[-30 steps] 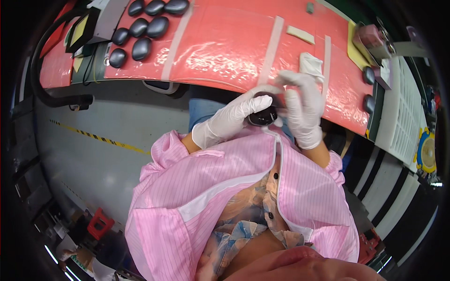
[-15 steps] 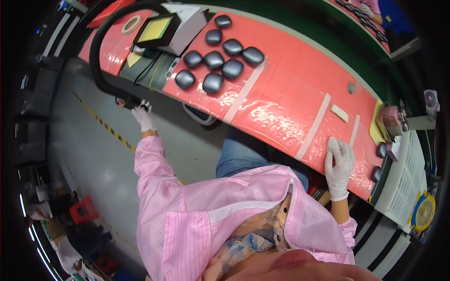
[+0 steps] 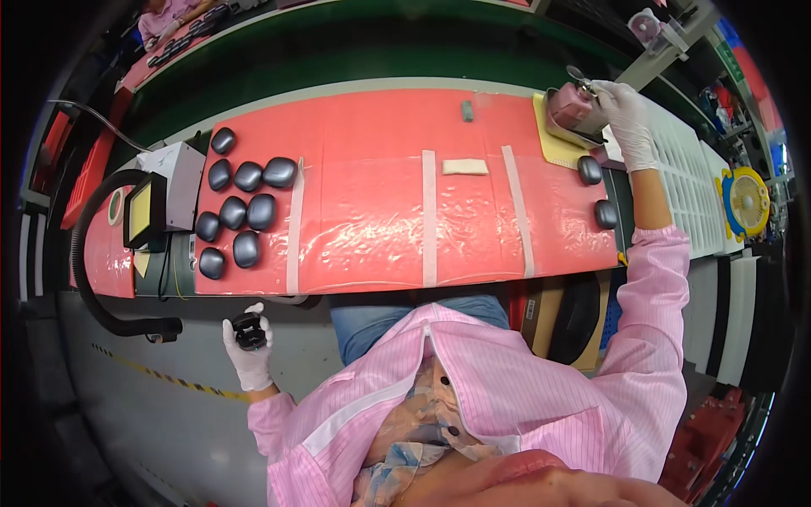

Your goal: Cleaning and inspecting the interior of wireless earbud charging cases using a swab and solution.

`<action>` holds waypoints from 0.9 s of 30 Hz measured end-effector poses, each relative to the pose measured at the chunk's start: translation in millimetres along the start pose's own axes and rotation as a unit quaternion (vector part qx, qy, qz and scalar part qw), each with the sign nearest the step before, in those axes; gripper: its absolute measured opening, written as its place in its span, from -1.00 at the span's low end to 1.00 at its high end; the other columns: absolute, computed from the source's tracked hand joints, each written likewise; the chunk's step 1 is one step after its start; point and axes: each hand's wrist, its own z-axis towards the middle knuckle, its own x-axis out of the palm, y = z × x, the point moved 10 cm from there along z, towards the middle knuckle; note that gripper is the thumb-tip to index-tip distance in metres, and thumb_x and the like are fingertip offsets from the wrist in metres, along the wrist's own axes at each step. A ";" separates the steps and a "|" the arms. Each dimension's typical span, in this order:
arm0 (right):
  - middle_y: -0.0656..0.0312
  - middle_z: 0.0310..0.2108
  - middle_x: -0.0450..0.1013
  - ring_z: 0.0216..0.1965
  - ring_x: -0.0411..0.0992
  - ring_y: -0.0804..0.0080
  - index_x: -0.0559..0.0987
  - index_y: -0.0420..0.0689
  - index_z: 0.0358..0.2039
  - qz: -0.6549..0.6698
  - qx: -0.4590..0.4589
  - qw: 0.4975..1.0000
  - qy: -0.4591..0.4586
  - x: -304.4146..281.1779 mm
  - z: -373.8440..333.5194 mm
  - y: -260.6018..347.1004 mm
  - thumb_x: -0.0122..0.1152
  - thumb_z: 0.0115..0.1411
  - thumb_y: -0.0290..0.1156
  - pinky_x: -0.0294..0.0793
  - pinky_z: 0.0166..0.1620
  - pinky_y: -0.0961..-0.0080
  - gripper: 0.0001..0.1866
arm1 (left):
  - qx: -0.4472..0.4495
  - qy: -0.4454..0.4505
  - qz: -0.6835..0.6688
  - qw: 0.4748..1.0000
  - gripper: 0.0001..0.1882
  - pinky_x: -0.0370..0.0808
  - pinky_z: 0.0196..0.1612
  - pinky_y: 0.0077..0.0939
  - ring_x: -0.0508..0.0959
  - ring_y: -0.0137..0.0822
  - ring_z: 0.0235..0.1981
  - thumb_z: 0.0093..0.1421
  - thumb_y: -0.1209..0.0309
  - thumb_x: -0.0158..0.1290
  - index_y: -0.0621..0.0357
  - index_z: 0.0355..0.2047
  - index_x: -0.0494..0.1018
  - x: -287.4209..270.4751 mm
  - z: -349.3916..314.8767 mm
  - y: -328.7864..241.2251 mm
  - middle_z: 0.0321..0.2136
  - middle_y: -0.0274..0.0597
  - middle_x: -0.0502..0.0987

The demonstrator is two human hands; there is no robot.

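Observation:
In my gloved left hand point(image 3: 250, 359), held out past the bench's near edge beside the hose end, is a small black rounded case point(image 3: 249, 330); it looks opened, though its inside is hard to make out. My gloved right hand point(image 3: 627, 122) reaches to the far right, its fingers closed at the metal top of a pink bottle point(image 3: 570, 108). That bottle stands in a small metal tray on a yellow cloth point(image 3: 549, 145). Several dark grey rounded cases point(image 3: 247, 177) lie closed at the mat's left end. Another dark case point(image 3: 590, 170) sits at the right, with one more below it.
A red mat point(image 3: 363, 203) covers the bench, with pale tape strips across it and a white pad point(image 3: 465, 167). At left stand a grey box point(image 3: 176, 182) with a black-framed front and a bent black hose point(image 3: 84, 279). A white rack point(image 3: 688, 169) and a yellow fan point(image 3: 745, 203) are at right.
My view has turned left-to-right onto the bench. My left hand has come away from the hose end and shows a black case. My right hand has moved from the mat to the pink bottle.

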 end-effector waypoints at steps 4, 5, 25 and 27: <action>-0.02 -0.42 0.46 -0.30 0.45 0.05 0.60 -0.15 -0.14 -0.049 -0.051 0.997 0.038 20.6 6.1 -7.4 0.06 0.18 -0.34 0.42 -0.17 0.29 -0.71 | 0.016 0.067 -0.001 0.998 -0.24 0.39 -0.58 -0.57 0.47 -0.32 -0.58 0.25 -0.18 -0.21 0.37 0.02 0.33 100.5 -16.6 3.3 -0.46 -0.08 0.50; -0.02 -0.42 0.46 -0.30 0.45 0.04 0.60 -0.15 -0.14 -0.046 -0.042 0.997 0.045 22.0 7.0 -8.0 0.06 0.17 -0.35 0.42 -0.18 0.27 -0.71 | 0.021 0.070 0.010 0.997 -0.25 0.42 -0.54 -0.54 0.50 -0.28 -0.53 0.26 -0.18 -0.21 0.36 0.03 0.33 117.6 -19.7 4.7 -0.42 -0.05 0.52; 0.26 -0.42 0.47 -0.41 0.42 0.28 0.63 -0.01 -0.20 0.304 -0.311 0.897 0.083 34.3 -196.0 276.1 0.22 -0.15 -0.69 0.41 -0.36 0.43 -0.55 | -0.152 0.066 -0.156 0.974 -0.39 0.58 -0.18 -0.18 0.58 -0.15 -0.20 0.26 -0.12 -0.17 0.25 -0.19 0.48 286.7 -7.8 93.1 -0.23 0.00 0.56; 0.21 -0.36 0.46 -0.38 0.44 0.31 0.62 -0.07 -0.20 0.348 -0.301 0.882 0.098 33.8 -196.5 271.9 0.18 -0.08 -0.73 0.44 -0.33 0.48 -0.59 | -0.158 0.078 -0.172 0.969 -0.35 0.58 -0.20 -0.20 0.57 -0.09 -0.16 0.27 -0.14 -0.23 0.28 -0.17 0.48 289.6 -10.4 96.4 -0.23 0.03 0.56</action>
